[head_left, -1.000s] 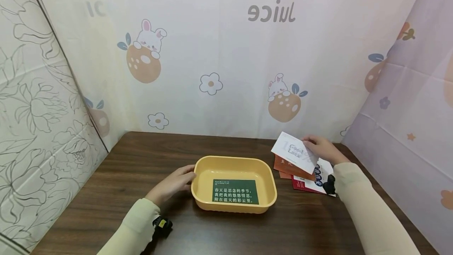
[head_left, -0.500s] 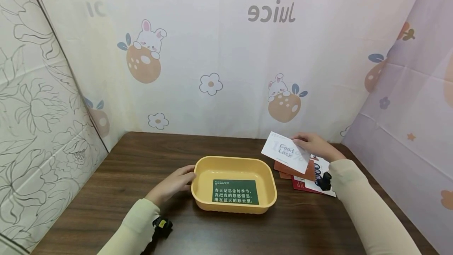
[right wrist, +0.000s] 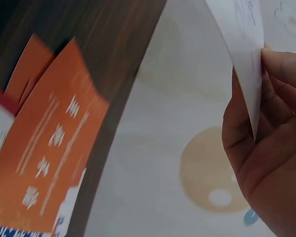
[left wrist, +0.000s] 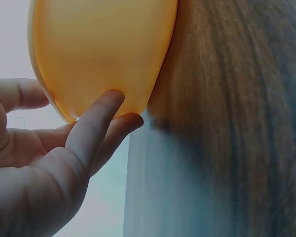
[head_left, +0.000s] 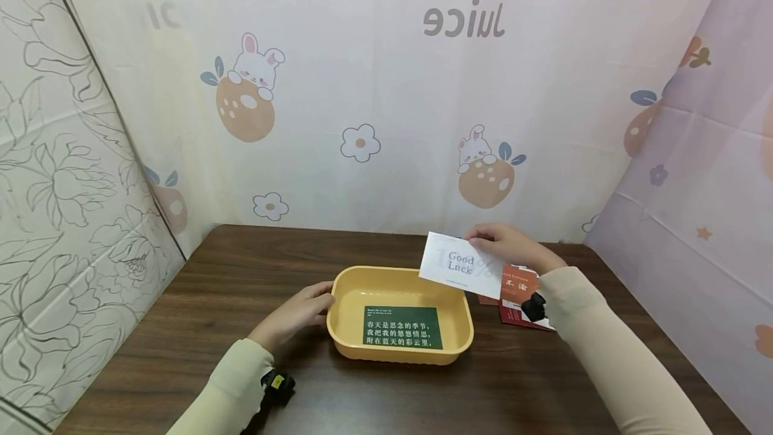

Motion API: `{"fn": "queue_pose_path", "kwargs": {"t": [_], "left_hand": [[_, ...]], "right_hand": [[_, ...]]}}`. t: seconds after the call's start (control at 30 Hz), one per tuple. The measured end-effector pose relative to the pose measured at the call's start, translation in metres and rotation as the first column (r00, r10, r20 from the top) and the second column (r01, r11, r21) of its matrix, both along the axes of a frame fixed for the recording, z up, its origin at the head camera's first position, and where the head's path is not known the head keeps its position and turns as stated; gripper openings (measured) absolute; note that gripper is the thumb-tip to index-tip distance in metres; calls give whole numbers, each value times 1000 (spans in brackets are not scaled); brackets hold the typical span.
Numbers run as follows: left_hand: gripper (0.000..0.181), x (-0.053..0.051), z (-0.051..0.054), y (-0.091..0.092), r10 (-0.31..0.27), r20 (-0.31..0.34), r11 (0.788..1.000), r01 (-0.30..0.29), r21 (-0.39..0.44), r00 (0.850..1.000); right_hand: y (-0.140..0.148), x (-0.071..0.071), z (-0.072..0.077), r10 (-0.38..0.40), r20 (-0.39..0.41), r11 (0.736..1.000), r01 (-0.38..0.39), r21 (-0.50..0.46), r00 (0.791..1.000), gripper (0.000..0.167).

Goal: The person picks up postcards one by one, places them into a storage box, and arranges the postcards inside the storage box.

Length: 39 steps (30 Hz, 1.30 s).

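My right hand [head_left: 504, 244] pinches a white card [head_left: 460, 264] printed "Good Luck" by its upper right edge, thumb against fingers. The card hangs over the back right rim of a yellow plastic tray [head_left: 400, 356]. Flat inside the tray lies a dark green card [head_left: 401, 327] with white Chinese lettering. On the left, fairly straight fingers of my left hand [head_left: 302, 311] touch the tray's outer end wall, as the left wrist view also shows. Orange cards [right wrist: 54, 133] lie on the table below my right hand, overlapping other cards.
A red card [head_left: 513, 316] shows at the bottom of the overlapping pile, partly hidden by my right wrist. The dark wooden table [head_left: 241, 267] ends at a pale printed curtain [head_left: 362, 86] behind. Another curtain [head_left: 700, 220] borders the right side.
My right hand has carried the white card leftward from above the pile to the tray's back right rim, uncovering more of an orange card. My left hand and the tray stay put.
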<state>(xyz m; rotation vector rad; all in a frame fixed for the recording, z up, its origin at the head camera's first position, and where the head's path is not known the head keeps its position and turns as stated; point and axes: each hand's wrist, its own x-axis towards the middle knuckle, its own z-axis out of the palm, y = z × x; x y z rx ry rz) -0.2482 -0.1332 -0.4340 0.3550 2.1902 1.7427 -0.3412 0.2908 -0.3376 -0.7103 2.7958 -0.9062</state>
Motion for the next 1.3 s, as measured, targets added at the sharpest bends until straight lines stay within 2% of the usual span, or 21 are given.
{"fn": "queue_pose_path", "kwargs": {"t": [0.17, 0.6, 0.97, 1.17, 1.3], "left_hand": [[51, 1, 1, 0, 5, 3, 1000, -5, 5, 1000], [50, 1, 1, 0, 6, 7, 1000, -6, 3, 1000], [51, 1, 0, 1, 33, 12, 999, -33, 10, 999], [51, 1, 0, 1, 24, 18, 1000, -24, 19, 1000], [51, 1, 0, 1, 16, 24, 1000, -17, 25, 1000]], "right_hand": [[-23, 5, 5, 72, -18, 997, -71, 29, 997, 21], [-70, 16, 6, 194, 36, 980, -196, 42, 980, 20], [-100, 13, -1, 313, 67, 942, -319, 110, 947, 17], [-113, 15, -4, 337, 78, 921, -346, 178, 938, 15], [-119, 16, -8, 332, 122, 911, -352, 214, 935, 12]]}}
